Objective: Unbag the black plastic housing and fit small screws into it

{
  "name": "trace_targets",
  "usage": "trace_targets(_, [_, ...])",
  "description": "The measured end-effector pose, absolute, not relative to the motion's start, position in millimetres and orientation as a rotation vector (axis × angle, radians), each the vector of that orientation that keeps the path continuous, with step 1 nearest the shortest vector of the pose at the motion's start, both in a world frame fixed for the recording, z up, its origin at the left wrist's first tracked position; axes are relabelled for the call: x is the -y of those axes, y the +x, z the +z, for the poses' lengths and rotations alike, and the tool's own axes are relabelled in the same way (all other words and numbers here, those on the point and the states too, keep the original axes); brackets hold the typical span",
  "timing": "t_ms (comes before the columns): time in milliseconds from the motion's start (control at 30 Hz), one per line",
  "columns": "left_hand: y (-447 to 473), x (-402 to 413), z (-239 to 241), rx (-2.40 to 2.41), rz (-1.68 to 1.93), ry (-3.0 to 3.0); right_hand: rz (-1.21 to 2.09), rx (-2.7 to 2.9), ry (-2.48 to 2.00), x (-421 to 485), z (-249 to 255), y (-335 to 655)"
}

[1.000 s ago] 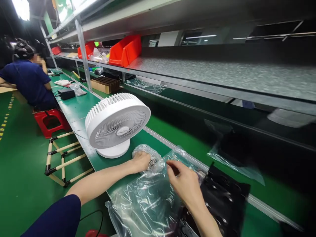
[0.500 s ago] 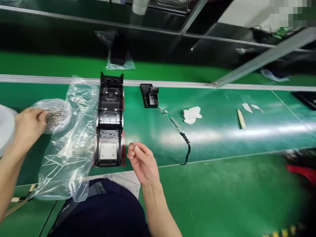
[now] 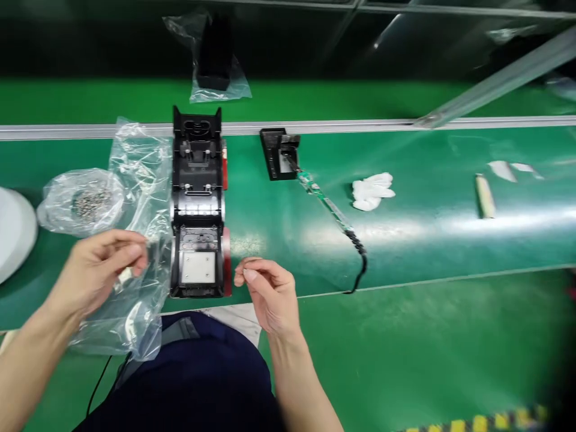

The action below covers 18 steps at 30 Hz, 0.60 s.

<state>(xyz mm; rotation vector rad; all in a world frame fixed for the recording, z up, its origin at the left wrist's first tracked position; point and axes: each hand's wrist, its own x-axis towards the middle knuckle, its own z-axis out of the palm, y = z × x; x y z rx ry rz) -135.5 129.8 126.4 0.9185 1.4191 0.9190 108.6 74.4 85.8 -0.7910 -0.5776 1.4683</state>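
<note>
A black plastic housing [image 3: 198,204] with red edges lies lengthwise on the green table, right in front of me. My right hand [image 3: 270,294] hovers just right of its near end, thumb and forefinger pinched on a small screw. My left hand [image 3: 99,270] is left of the housing, over a crumpled clear plastic bag [image 3: 139,180]. Its fingers are pinched together, and I cannot see what is between them. Further left lies a small clear bag of screws [image 3: 85,201], with no hand on it.
A small black part [image 3: 279,155] with a green circuit strip [image 3: 324,198] and a black cable [image 3: 360,258] lies right of the housing. Beyond are a white cloth [image 3: 371,191] and a beige stick [image 3: 483,195]. A white fan base [image 3: 13,231] is at far left. A bagged black item [image 3: 216,54] rides the belt.
My view swung from the fan down to the table. My left hand left the screw bag and came toward me over the clear bag. My right hand stayed pinched beside the housing.
</note>
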Motion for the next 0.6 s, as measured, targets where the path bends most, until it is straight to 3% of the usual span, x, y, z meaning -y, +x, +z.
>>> trace_targets(200, [-109, -124, 119, -1.256, 0.889, 0.354, 1.562, 0.369, -0.968, -84, 81, 105])
trace_targets(600, [-106, -114, 116, -1.439, 0.879, 0.281, 1.504, 0.181, -1.011, -88, 73, 118])
